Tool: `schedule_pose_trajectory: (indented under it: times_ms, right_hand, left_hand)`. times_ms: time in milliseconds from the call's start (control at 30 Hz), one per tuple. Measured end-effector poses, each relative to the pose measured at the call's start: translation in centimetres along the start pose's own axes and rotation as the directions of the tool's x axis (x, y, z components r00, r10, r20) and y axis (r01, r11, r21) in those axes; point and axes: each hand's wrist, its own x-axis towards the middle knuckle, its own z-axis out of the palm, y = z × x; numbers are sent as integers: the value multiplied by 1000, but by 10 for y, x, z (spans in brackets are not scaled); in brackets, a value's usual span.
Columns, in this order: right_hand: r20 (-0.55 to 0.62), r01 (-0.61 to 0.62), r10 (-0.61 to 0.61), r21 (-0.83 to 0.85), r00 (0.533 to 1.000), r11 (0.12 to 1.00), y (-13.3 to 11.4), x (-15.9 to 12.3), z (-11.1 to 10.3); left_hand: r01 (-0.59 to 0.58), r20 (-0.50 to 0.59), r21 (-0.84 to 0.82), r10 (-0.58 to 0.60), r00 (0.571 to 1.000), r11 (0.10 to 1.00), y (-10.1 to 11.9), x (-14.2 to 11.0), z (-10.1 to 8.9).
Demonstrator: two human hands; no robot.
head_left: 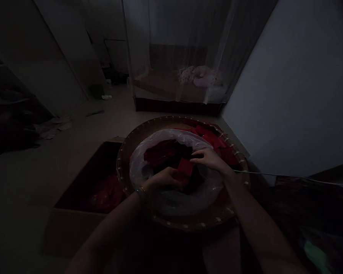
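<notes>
The room is very dark. A round woven tray (131, 144) lies in front of me with a clear plastic bag (171, 201) full of red packets (160, 154) on it. My left hand (164, 179) is closed around a red packet (185, 167) at the bag's mouth. My right hand (210, 159) reaches into the bag from the right, fingers bent and touching the same packet and the dark pile beside it. More loose red packets (214, 139) lie on the tray's far right side. A bangle sits on my left wrist.
An open cardboard box (74, 220) with red material (105, 196) inside stands left of the tray. A netted bed (183, 87) with a pink soft toy stands behind. A pale wall (297, 95) runs along the right. Clutter lies on the floor at far left.
</notes>
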Motion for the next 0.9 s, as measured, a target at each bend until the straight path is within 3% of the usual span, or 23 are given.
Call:
schedule_pose_trajectory:
  times_ms: [200, 433, 600, 733, 900]
  right_hand:
    - [-22, -26, 27, 22, 999, 999, -1, -1, 0]
    - [-12, -90, 92, 100, 996, 991, -3, -1, -3]
    - [33, -44, 40, 151, 999, 988, 0, -4, -15]
    - [71, -63, 55, 117, 996, 991, 1, -5, -6]
    - [-15, -53, 54, 80, 998, 995, 1, -3, 9]
  left_hand:
    - [-28, 92, -80, 35, 995, 996, 6, -6, -2]
    - [86, -53, -140, -94, 994, 986, -3, 2, -8]
    - [70, -74, -140, -81, 994, 988, -4, 4, -9]
    - [48, -82, -141, -60, 995, 989, -3, 3, -8]
    - [58, -75, -134, -68, 995, 989, -4, 3, -10]
